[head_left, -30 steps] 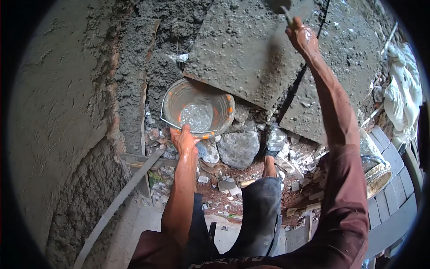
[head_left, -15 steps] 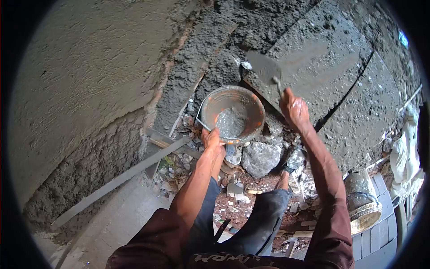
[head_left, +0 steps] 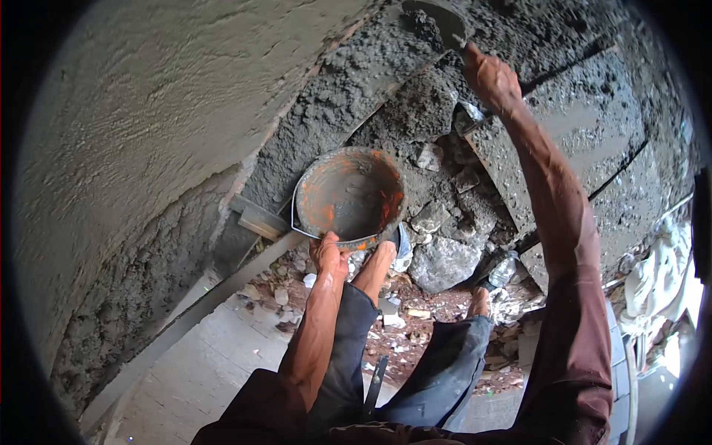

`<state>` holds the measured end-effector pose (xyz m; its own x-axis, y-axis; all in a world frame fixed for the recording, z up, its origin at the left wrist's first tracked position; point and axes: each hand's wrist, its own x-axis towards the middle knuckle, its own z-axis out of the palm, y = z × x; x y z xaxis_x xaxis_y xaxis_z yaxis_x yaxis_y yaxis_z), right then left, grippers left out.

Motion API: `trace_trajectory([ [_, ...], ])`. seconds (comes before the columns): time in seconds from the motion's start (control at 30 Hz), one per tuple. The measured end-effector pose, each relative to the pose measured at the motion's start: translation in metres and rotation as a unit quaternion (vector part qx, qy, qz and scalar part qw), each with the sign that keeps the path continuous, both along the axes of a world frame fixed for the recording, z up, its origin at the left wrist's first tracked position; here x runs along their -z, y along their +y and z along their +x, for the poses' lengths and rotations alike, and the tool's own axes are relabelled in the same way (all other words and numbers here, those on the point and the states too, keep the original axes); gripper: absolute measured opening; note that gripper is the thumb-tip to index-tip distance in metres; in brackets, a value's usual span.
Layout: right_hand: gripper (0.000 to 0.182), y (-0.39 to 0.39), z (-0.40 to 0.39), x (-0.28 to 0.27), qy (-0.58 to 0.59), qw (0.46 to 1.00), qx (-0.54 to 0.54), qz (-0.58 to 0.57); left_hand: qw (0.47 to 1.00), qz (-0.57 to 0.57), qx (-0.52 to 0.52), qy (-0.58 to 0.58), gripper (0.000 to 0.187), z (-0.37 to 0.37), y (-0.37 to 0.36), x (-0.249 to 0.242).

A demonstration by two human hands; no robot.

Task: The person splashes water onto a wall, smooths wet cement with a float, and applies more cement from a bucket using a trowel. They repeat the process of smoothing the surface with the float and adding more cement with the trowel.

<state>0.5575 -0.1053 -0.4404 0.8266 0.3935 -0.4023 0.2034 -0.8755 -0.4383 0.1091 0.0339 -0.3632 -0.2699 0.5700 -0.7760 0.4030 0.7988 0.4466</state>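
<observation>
My left hand (head_left: pixel 328 256) grips the near rim of a mortar bucket (head_left: pixel 308 185), fingers closed over the edge. The bucket is crusted grey with orange patches, its wire handle hangs on the left side, and a little wet grey mortar (head_left: pixel 357 211) coats the bottom. Farther out, my right hand (head_left: pixel 493 80) is wrapped round the handle of a trowel (head_left: pixel 448 24). Its blade points left at the top of the view, against rough wet mortar (head_left: pixel 371 67), with a lump of mortar by the blade.
A plastered wall (head_left: pixel 170 89) rises on the left. A long straight batten (head_left: pixel 200 308) slants along its foot. Mortar-covered boards (head_left: pixel 578 126) lie to the right. Rubble and a large stone (head_left: pixel 445 263) are around my feet. White sacking (head_left: pixel 656 285) is at far right.
My right hand has carried the trowel up and away, from over the boards to the rough mortar at the top. The bucket, still in my left hand, appears slightly farther left and lower.
</observation>
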Motion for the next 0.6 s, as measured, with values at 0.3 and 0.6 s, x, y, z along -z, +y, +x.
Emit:
trace_trajectory([
  [0.3,0.051,0.125,-0.166,0.022,0.256,0.964,-0.044,0.057,0.993,-0.048,-0.094,-0.059,0.029,0.013,0.005,-0.001],
  [0.6,0.017,0.059,-0.219,-0.047,-0.105,0.927,-0.322,0.162,0.978,-0.093,-0.167,-0.079,0.020,-0.002,0.018,-0.001],
])
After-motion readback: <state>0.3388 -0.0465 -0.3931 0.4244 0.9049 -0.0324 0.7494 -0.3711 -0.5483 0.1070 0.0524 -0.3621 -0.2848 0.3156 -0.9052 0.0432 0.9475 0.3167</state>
